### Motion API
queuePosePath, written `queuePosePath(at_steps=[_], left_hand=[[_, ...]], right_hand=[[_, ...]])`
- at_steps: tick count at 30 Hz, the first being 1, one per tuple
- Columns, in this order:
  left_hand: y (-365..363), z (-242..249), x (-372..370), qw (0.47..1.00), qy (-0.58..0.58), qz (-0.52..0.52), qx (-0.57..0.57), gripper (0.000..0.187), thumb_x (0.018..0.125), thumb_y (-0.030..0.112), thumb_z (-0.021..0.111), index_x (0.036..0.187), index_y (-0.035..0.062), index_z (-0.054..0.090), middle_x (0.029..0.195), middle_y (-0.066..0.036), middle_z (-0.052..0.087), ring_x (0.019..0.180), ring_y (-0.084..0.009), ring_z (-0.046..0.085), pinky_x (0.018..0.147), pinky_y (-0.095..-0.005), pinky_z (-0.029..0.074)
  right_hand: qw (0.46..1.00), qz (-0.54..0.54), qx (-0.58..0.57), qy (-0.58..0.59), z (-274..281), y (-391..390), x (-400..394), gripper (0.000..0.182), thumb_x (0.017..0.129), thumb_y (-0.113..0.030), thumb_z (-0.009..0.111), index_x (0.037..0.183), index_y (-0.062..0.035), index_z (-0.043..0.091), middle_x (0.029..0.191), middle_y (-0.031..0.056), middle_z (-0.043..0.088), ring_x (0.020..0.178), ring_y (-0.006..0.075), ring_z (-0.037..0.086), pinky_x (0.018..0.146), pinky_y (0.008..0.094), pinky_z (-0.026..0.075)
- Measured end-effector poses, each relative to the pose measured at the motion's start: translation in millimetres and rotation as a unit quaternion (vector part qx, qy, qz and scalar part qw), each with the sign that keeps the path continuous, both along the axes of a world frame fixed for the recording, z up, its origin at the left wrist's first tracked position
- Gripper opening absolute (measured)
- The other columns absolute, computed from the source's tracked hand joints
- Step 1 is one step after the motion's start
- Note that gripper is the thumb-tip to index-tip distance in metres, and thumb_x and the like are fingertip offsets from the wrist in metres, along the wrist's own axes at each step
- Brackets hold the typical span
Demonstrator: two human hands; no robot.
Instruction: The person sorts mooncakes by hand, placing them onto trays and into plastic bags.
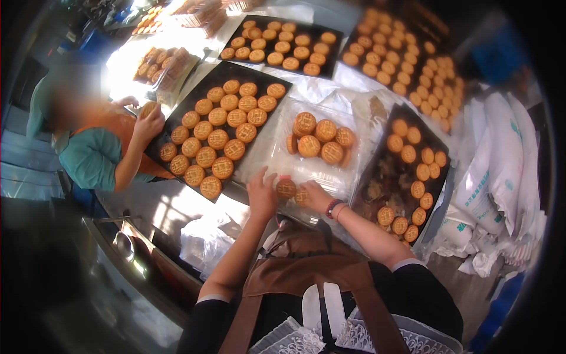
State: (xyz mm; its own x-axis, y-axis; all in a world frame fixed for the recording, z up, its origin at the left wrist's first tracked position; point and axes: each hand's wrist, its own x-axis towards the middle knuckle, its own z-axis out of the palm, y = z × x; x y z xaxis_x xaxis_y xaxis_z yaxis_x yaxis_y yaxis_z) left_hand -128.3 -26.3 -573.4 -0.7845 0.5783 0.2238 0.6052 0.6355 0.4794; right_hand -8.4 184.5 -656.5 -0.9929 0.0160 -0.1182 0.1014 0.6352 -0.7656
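In front of my apron two golden mooncakes lie side by side between my hands, at the near edge of a clear plastic tray (277, 154). My left hand (263, 189) has its fingers apart, right beside the darker mooncake (286, 189). With its fingers closed at the other mooncake (302, 197), my right hand (317, 197) comes in from the right; a dark beaded bracelet is on that wrist. Farther back in the clear tray sits a cluster of several mooncakes (326, 130), some standing on edge.
Left of the tray lies a black baking sheet (177, 121) of mooncakes; a partly filled sheet (377, 206) is on the right. More loaded sheets (327, 38) stand behind. A co-worker (94, 153) at the left holds a mooncake. White sacks (483, 171) are stacked at right.
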Motion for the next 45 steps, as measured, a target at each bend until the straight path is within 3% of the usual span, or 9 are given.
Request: queuePosePath(at_steps=[5, 10, 15, 19, 21, 26, 32, 37, 45], left_hand=[[-9, -9, 0, 0.990, -0.011, 0.038, 0.134, 0.048, 0.081, 0.002, 0.068, 0.128, 0.0067, 0.065, 0.142, -0.016, 0.055, 0.120, -0.0355, 0.056, 0.105, -0.0479, 0.042], [-4, -23, -21, 0.981, -0.116, 0.061, 0.146, 0.055, 0.082, 0.009, 0.074, 0.136, 0.0071, 0.060, 0.118, -0.011, 0.066, 0.087, -0.0266, 0.063, 0.081, -0.0376, 0.053], [4, -6, -17, 0.987, -0.140, 0.067, 0.052, 0.062, 0.078, 0.011, 0.075, 0.138, 0.0087, 0.061, 0.101, -0.006, 0.070, 0.068, -0.0220, 0.061, 0.069, -0.0380, 0.051], [6, -15, -18, 0.988, -0.130, 0.060, 0.053, 0.061, 0.078, 0.010, 0.074, 0.138, 0.0076, 0.061, 0.094, -0.006, 0.070, 0.065, -0.0224, 0.061, 0.067, -0.0379, 0.051], [6, -10, -16, 0.988, -0.129, 0.075, 0.046, 0.060, 0.078, 0.010, 0.073, 0.137, 0.0067, 0.061, 0.087, -0.006, 0.070, 0.064, -0.0234, 0.061, 0.067, -0.0387, 0.051], [1, -21, -19, 0.993, -0.091, 0.072, 0.037, 0.055, 0.080, 0.013, 0.072, 0.134, 0.0087, 0.062, 0.091, -0.007, 0.072, 0.074, -0.0295, 0.067, 0.075, -0.0432, 0.053], [2, -14, -18, 0.990, -0.114, 0.074, 0.038, 0.055, 0.081, 0.015, 0.071, 0.135, 0.0104, 0.061, 0.093, -0.007, 0.071, 0.083, -0.0312, 0.068, 0.082, -0.0439, 0.053], [1, -25, -20, 0.996, -0.046, 0.062, 0.052, 0.056, 0.081, 0.013, 0.073, 0.135, 0.0120, 0.062, 0.089, -0.004, 0.070, 0.066, -0.0227, 0.063, 0.066, -0.0387, 0.052], [0, -14, -18, 0.992, -0.085, 0.087, 0.024, 0.054, 0.082, 0.016, 0.071, 0.136, 0.0139, 0.062, 0.094, -0.006, 0.072, 0.094, -0.0330, 0.069, 0.086, -0.0454, 0.054]], right_hand=[[0.999, -0.031, 0.011, -0.027, 4, 8, 2, 0.036, 0.082, -0.002, 0.067, 0.118, -0.0065, 0.070, 0.115, 0.0167, 0.065, 0.114, 0.0369, 0.062, 0.102, 0.0422, 0.051], [0.997, -0.014, 0.068, -0.033, 9, 6, 2, 0.034, 0.084, -0.006, 0.068, 0.117, -0.0110, 0.072, 0.114, 0.0155, 0.066, 0.109, 0.0376, 0.064, 0.097, 0.0451, 0.052], [0.981, -0.166, 0.024, 0.102, 145, 32, 55, 0.021, 0.087, -0.007, 0.064, 0.108, -0.0071, 0.069, 0.111, 0.0133, 0.065, 0.107, 0.0360, 0.065, 0.092, 0.0438, 0.054], [0.922, -0.340, 0.187, -0.011, 148, 118, 159, 0.020, 0.081, -0.009, 0.068, 0.101, -0.0055, 0.067, 0.107, 0.0151, 0.065, 0.106, 0.0380, 0.063, 0.090, 0.0469, 0.054], [0.891, -0.367, 0.221, -0.147, 111, 148, 219, 0.044, 0.077, -0.019, 0.078, 0.116, -0.0073, 0.062, 0.123, 0.0178, 0.059, 0.116, 0.0402, 0.058, 0.098, 0.0498, 0.051], [0.866, -0.304, 0.296, -0.264, 87, 118, 229, 0.075, 0.070, -0.029, 0.088, 0.132, -0.0111, 0.050, 0.133, 0.0185, 0.051, 0.124, 0.0414, 0.053, 0.104, 0.0518, 0.048], [0.887, -0.424, 0.153, -0.103, 86, 132, 214, 0.069, 0.066, -0.015, 0.085, 0.126, -0.0067, 0.053, 0.124, 0.0190, 0.054, 0.119, 0.0407, 0.056, 0.103, 0.0460, 0.048], [0.968, -0.181, 0.133, 0.111, 201, 92, 88, 0.066, 0.066, -0.015, 0.085, 0.125, -0.0053, 0.056, 0.119, 0.0166, 0.057, 0.115, 0.0384, 0.059, 0.099, 0.0444, 0.052], [0.934, 0.054, 0.306, -0.177, 73, 19, 10, 0.055, 0.072, -0.021, 0.083, 0.119, -0.0044, 0.063, 0.120, 0.0197, 0.064, 0.114, 0.0373, 0.065, 0.092, 0.0475, 0.056]])
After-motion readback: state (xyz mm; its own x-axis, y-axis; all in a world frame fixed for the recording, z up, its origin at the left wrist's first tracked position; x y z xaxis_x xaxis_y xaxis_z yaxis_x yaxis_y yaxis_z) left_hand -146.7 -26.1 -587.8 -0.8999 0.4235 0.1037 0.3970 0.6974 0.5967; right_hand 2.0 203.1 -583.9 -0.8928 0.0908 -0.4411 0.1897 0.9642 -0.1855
